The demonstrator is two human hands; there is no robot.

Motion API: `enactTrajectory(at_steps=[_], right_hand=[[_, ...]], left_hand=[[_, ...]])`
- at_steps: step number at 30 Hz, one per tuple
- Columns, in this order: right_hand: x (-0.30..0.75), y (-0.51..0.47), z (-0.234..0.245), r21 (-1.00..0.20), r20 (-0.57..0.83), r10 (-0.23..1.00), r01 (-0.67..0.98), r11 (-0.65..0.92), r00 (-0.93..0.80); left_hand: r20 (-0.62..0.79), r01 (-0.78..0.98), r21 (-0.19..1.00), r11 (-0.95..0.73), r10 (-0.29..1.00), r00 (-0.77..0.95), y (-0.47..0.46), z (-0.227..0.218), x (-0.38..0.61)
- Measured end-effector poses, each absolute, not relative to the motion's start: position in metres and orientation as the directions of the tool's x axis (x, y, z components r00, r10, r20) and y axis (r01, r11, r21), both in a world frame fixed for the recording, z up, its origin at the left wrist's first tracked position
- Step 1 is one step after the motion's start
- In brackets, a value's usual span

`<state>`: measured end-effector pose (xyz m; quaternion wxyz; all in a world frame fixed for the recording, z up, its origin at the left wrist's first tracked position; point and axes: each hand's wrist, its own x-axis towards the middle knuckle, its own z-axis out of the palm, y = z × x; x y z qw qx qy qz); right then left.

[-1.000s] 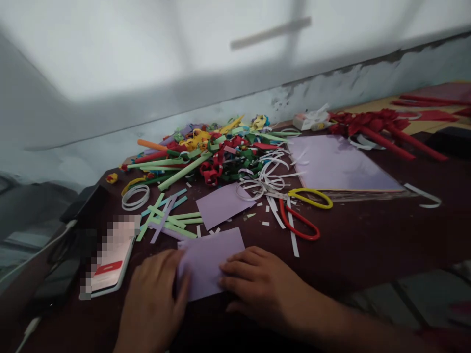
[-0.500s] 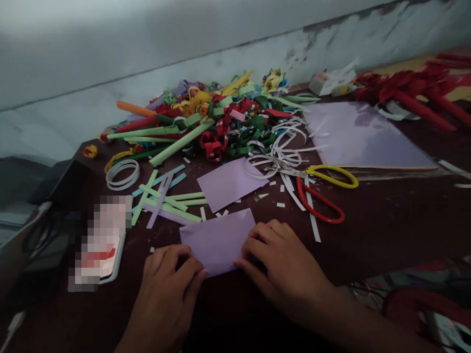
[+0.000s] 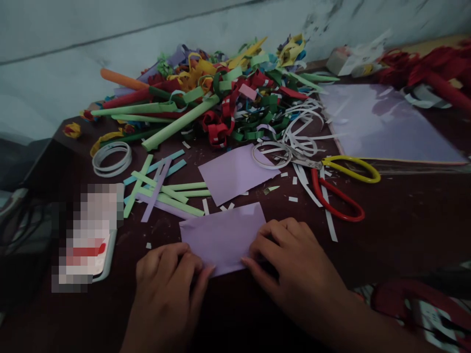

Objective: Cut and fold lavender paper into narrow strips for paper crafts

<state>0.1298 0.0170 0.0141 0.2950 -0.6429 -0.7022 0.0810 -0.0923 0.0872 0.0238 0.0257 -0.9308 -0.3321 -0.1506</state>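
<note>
A small purple sheet of paper (image 3: 224, 228) lies in front of me, its long side roughly crosswise. My left hand (image 3: 167, 279) is closed on its near left corner, with the thumb at the near edge and the fingers curled on top. At the near right side, my right hand (image 3: 290, 260) pinches the same sheet, thumb low and fingers bent over it. Just beyond lies a second purple sheet (image 3: 235, 174). Scissors (image 3: 312, 164) with one red and one yellow handle rest to its right, their blades partly among white paper strips (image 3: 303, 135).
Light green, blue and purple strips (image 3: 162, 184) cross at the left, near white rings (image 3: 112, 159) and a blurred phone (image 3: 106, 260). A heap of coloured paper chains and rolls (image 3: 217, 93) stands by the wall. A stack of large purple sheets (image 3: 390, 127) lies right.
The view has tilted down and come a little nearer the table. Both hands keep hold of the near side of the purple sheet, their thumbs shifted slightly right.
</note>
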Motion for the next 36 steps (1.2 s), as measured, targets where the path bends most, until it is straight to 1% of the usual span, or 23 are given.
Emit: enactTrajectory(at_steps=[4, 6, 8, 9, 11, 12, 13, 16, 19, 23, 25, 32, 33, 36], right_hand=[[0.129, 0.015, 0.015, -0.490, 0.305, 0.952, 0.860, 0.143, 0.016], [0.129, 0.014, 0.014, -0.488, 0.304, 0.952, 0.863, 0.132, 0.026], [0.130, 0.015, 0.014, -0.486, 0.302, 0.953, 0.864, 0.128, 0.029], [0.130, 0.015, 0.014, -0.485, 0.305, 0.952, 0.864, 0.132, 0.025], [0.129, 0.015, 0.014, -0.483, 0.317, 0.948, 0.864, 0.143, 0.020], [0.129, 0.015, 0.014, -0.482, 0.325, 0.945, 0.864, 0.149, 0.019], [0.129, 0.015, 0.015, -0.479, 0.333, 0.943, 0.865, 0.150, 0.020], [0.130, 0.014, 0.015, -0.469, 0.351, 0.936, 0.872, 0.138, 0.041], [0.132, 0.012, 0.014, -0.460, 0.367, 0.928, 0.880, 0.122, 0.063], [0.136, 0.011, 0.012, -0.436, 0.388, 0.917, 0.895, 0.092, 0.095], [0.137, 0.011, 0.012, -0.436, 0.389, 0.915, 0.897, 0.081, 0.107], [0.139, 0.009, 0.012, -0.453, 0.407, 0.902, 0.889, 0.064, 0.142], [0.138, 0.007, 0.012, -0.445, 0.437, 0.890, 0.891, 0.087, 0.131], [0.137, 0.000, 0.009, -0.396, 0.539, 0.842, 0.882, 0.255, -0.002]], left_hand=[[0.313, 0.651, 0.063, -0.756, 0.634, 0.707, 0.087, 0.024, -0.094], [0.355, 0.669, 0.001, -0.744, 0.625, 0.695, 0.081, 0.024, -0.089], [0.394, 0.646, -0.092, -0.758, 0.568, 0.722, 0.070, 0.021, -0.083], [0.390, 0.602, -0.126, -0.788, 0.519, 0.761, 0.064, 0.017, -0.080], [0.354, 0.487, -0.153, -0.860, 0.413, 0.839, 0.051, 0.008, -0.076], [0.341, 0.469, -0.154, -0.870, 0.399, 0.851, 0.046, 0.002, -0.076], [0.338, 0.473, -0.153, -0.868, 0.404, 0.850, 0.041, -0.004, -0.076], [0.343, 0.566, -0.113, -0.817, 0.502, 0.794, 0.030, -0.015, -0.080], [0.346, 0.628, -0.080, -0.774, 0.569, 0.746, 0.021, -0.019, -0.082], [0.389, 0.724, 0.012, -0.689, 0.670, 0.632, 0.013, -0.020, -0.076], [0.398, 0.736, 0.038, -0.676, 0.686, 0.609, 0.011, -0.020, -0.072], [0.383, 0.745, 0.026, -0.667, 0.695, 0.608, 0.011, -0.018, -0.067], [0.382, 0.747, 0.027, -0.664, 0.697, 0.606, 0.010, -0.018, -0.066], [0.390, 0.749, 0.006, -0.663, 0.691, 0.608, 0.010, -0.015, -0.064]])
